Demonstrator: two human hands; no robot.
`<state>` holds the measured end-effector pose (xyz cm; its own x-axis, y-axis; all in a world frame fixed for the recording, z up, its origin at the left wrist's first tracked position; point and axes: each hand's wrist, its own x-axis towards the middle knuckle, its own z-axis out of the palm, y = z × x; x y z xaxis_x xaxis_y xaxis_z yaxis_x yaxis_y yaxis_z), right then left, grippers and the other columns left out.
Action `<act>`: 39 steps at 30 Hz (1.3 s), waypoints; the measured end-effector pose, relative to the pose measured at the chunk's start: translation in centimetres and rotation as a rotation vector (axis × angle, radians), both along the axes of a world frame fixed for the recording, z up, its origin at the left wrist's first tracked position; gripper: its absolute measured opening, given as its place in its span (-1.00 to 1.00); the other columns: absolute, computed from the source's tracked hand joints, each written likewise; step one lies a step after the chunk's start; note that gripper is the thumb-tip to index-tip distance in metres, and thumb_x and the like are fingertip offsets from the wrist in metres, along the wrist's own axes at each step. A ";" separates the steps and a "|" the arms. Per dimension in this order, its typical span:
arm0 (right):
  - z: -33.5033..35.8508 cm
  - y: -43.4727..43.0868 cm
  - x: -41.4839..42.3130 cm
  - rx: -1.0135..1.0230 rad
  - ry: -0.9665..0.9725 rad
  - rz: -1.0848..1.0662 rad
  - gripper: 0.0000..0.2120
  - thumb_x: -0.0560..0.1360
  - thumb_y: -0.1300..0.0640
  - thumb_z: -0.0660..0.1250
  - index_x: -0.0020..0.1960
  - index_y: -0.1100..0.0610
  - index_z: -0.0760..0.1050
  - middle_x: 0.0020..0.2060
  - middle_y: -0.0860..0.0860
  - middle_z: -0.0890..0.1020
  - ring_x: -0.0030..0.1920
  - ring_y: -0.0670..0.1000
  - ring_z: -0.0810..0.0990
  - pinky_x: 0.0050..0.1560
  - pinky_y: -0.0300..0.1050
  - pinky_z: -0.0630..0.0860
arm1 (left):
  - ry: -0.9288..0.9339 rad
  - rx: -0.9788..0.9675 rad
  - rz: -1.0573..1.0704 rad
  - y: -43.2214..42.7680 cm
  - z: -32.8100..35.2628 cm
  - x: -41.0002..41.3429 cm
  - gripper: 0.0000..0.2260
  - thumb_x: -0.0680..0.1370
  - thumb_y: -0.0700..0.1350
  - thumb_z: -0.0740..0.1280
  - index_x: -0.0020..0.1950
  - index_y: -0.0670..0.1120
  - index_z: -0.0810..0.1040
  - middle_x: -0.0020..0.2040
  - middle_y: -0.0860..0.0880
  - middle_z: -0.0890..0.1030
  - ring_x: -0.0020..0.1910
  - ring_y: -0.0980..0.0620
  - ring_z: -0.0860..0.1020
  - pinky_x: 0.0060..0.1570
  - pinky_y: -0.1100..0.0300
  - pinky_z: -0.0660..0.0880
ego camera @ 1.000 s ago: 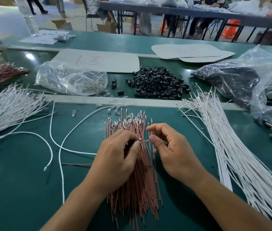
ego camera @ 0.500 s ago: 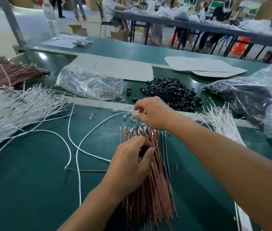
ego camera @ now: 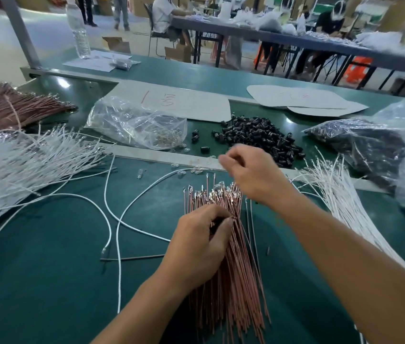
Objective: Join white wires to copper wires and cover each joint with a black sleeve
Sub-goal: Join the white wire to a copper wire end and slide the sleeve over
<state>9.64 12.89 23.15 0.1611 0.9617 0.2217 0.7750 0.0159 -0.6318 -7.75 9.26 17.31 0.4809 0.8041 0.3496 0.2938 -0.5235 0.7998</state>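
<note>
Firmly, the left hand (ego camera: 201,242) pinches the copper wires (ego camera: 231,281) bundled on the green table (ego camera: 47,281). The right hand (ego camera: 253,175), blurred, hovers just beside the loose black sleeves (ego camera: 258,135); whether it holds anything is unclear. Beyond, one clear bag (ego camera: 112,115) holds small shiny pieces, and another bag (ego camera: 399,120) holds dark pieces. White wires (ego camera: 340,204) lie at right.

sleeves (ego camera: 258,135) behind wires (ego camera: 223,269), bag (ego camera: 132,122) left

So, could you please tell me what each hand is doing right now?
Left hand: pinching the copper wires.
Right hand: blurred, cannot tell.
</note>
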 end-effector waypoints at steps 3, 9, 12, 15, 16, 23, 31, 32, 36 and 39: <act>-0.9 -5.8 2.2 -0.020 0.357 -0.034 -0.88 0.60 0.12 0.38 -0.10 0.06 0.63 -0.35 0.02 0.65 -0.35 -0.06 0.59 -0.29 -0.18 0.56 | -0.012 0.022 -0.031 -0.1 0.1 -0.1 -0.93 0.59 -0.13 0.38 -0.09 0.00 0.60 -0.23 0.18 0.55 -0.21 0.20 0.52 -0.21 0.41 0.36; -4.6 -10.9 1.5 0.037 0.704 0.031 -0.83 0.57 0.31 0.38 0.03 0.09 0.68 -0.15 0.09 0.73 -0.21 -0.04 0.68 -0.12 -0.23 0.60 | 0.003 0.024 -0.026 -0.1 0.0 -0.1 -0.92 0.58 -0.15 0.40 -0.10 -0.01 0.63 -0.23 0.12 0.60 -0.21 0.12 0.56 -0.22 0.33 0.43; -5.7 -10.9 1.0 0.048 0.658 0.054 -0.90 0.57 0.29 0.41 0.03 0.15 0.65 -0.20 0.03 0.72 -0.23 -0.10 0.66 -0.14 -0.29 0.58 | 0.000 -0.002 -0.037 -0.1 -0.2 -0.1 -0.92 0.56 -0.14 0.41 -0.11 0.02 0.64 -0.24 0.13 0.60 -0.23 0.10 0.57 -0.25 0.35 0.44; -6.1 -11.1 1.3 0.042 0.656 0.077 -0.90 0.59 0.26 0.39 0.02 0.12 0.66 -0.21 -0.01 0.72 -0.25 -0.15 0.63 -0.15 -0.32 0.54 | 0.030 -0.018 -0.047 -0.2 -0.3 0.0 -0.90 0.56 -0.17 0.42 -0.10 0.03 0.65 -0.23 0.13 0.62 -0.23 0.10 0.58 -0.24 0.32 0.45; -6.1 -11.2 1.5 0.042 0.643 0.090 -0.89 0.59 0.24 0.38 0.02 0.08 0.66 -0.21 -0.02 0.71 -0.24 -0.16 0.62 -0.14 -0.33 0.54 | 0.038 -0.016 -0.046 -0.3 -0.3 0.1 -0.90 0.55 -0.17 0.41 -0.10 0.03 0.65 -0.23 0.15 0.61 -0.24 0.12 0.57 -0.26 0.35 0.42; -6.6 -10.8 1.3 0.033 0.571 0.145 -0.93 0.61 0.11 0.37 0.04 0.01 0.64 -0.19 0.08 0.69 -0.19 0.15 0.66 -0.05 0.10 0.64 | 0.044 -0.008 -0.069 -0.1 -0.3 0.7 -0.88 0.55 -0.20 0.42 -0.09 0.01 0.69 -0.23 0.12 0.61 -0.22 0.09 0.58 -0.23 0.34 0.42; -6.9 -10.8 1.2 0.035 0.525 0.137 -0.91 0.62 0.11 0.36 0.02 0.02 0.65 -0.20 0.01 0.69 -0.18 0.04 0.65 -0.07 0.03 0.64 | 0.028 -0.005 -0.075 -0.2 -0.6 0.6 -0.87 0.57 -0.20 0.40 -0.05 -0.01 0.71 -0.20 0.11 0.63 -0.16 0.06 0.61 -0.16 0.22 0.49; -6.9 -10.8 1.1 0.038 0.518 0.133 -0.91 0.62 0.11 0.36 0.01 0.02 0.65 -0.21 -0.01 0.68 -0.19 0.03 0.65 -0.08 -0.01 0.64 | 0.028 0.001 -0.075 -0.2 -0.6 0.6 -0.87 0.57 -0.21 0.40 -0.05 -0.02 0.72 -0.20 0.11 0.63 -0.17 0.07 0.61 -0.16 0.23 0.49; -7.0 -10.6 1.2 0.037 0.492 0.110 -0.90 0.63 0.10 0.36 0.00 0.02 0.66 -0.23 -0.04 0.68 -0.23 -0.02 0.64 -0.12 -0.09 0.64 | 0.024 0.014 -0.089 -0.1 -0.4 0.5 -0.87 0.57 -0.22 0.40 -0.03 -0.03 0.73 -0.18 0.11 0.64 -0.16 0.08 0.61 -0.16 0.27 0.49; -7.1 -10.5 1.1 0.029 0.482 0.094 -0.90 0.62 0.08 0.37 -0.01 0.01 0.66 -0.23 -0.06 0.69 -0.21 -0.02 0.65 -0.10 -0.06 0.64 | 0.015 0.031 -0.110 -0.2 -0.2 0.5 -0.86 0.57 -0.22 0.41 0.01 -0.03 0.73 -0.15 0.12 0.65 -0.13 0.08 0.63 -0.15 0.23 0.53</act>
